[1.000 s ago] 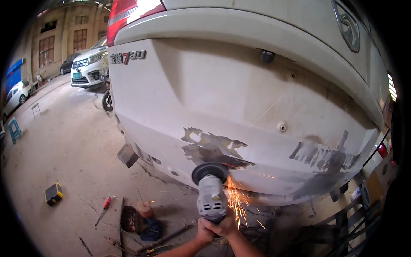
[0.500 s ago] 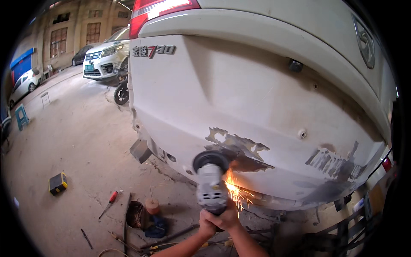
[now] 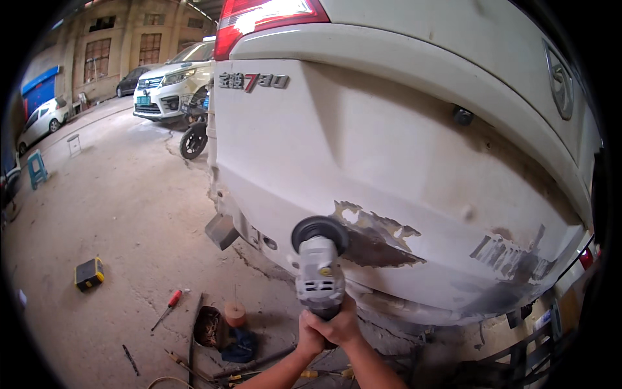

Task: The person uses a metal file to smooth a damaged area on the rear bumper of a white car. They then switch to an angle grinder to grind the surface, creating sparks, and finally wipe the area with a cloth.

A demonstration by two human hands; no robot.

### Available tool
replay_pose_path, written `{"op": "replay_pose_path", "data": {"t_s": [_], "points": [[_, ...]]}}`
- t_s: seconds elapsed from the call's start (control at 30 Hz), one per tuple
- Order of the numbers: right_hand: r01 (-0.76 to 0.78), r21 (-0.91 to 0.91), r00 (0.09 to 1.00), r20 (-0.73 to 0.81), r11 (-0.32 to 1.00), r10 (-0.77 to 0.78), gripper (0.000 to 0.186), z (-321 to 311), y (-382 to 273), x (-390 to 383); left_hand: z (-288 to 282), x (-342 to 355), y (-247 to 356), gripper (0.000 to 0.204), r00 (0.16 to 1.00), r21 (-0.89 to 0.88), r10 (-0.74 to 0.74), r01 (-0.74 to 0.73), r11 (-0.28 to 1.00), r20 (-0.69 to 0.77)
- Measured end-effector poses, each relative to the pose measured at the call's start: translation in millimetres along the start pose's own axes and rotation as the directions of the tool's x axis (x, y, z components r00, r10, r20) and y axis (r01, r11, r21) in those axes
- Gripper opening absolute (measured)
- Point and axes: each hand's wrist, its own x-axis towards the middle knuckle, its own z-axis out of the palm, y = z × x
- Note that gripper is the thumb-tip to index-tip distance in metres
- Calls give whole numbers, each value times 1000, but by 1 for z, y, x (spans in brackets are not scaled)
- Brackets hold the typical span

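We are seeing the left hand (image 3: 311,334) and right hand (image 3: 341,325) both wrapping the rear grip of one grey angle grinder (image 3: 319,272), fingers curling closed around it and bunching together; some are hiding behind the grip, so we can't tell their exact set. The grinder is pointing up and away, its black disc (image 3: 312,231) sitting at the left edge of a ragged scraped patch (image 3: 382,249) on a white car (image 3: 402,155); we can't tell whether it is touching. The car's rear is filling the space ahead and to the right, a dark slatted frame (image 3: 521,356) is crowding lower right, and the floor (image 3: 129,214) is opening out leftward. Counting: we are getting two hands, one grinder, two scraped patches including a streaky one (image 3: 512,256) on the right, one red-handled screwdriver (image 3: 174,299), one black-and-yellow box (image 3: 89,273), one teal stool (image 3: 37,168).
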Motion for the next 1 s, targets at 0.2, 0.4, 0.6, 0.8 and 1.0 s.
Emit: {"op": "replay_pose_path", "data": {"t_s": [0.2, 0.4, 0.6, 0.8, 1.0], "points": [[-13, -78, 996, 89, 997, 20, 50, 5, -2, 10, 10, 1, -2, 55, 965, -354, -213, 147, 924, -153], [-7, -28, 1000, 21, 1000, 8, 49, 5, 1, 9, -1, 9, 16, 51, 989, -182, -148, 142, 973, -20], [-21, 0, 1000, -18, 1000, 21, 48, 10, -15, 9, -1, 12, 29, 52, 985, -270, -157, 134, 954, -66], [-36, -27, 997, 75, 999, 38, 47, 11, -14, 15, 7, 10, 38, 53, 926, -337, -286, 195, 921, -246], [3, 50, 1000, -20, 999, -2, 47, 11, -29, 8, -11, 14, 60, 45, 990, -153, -141, 140, 978, 1]]}}
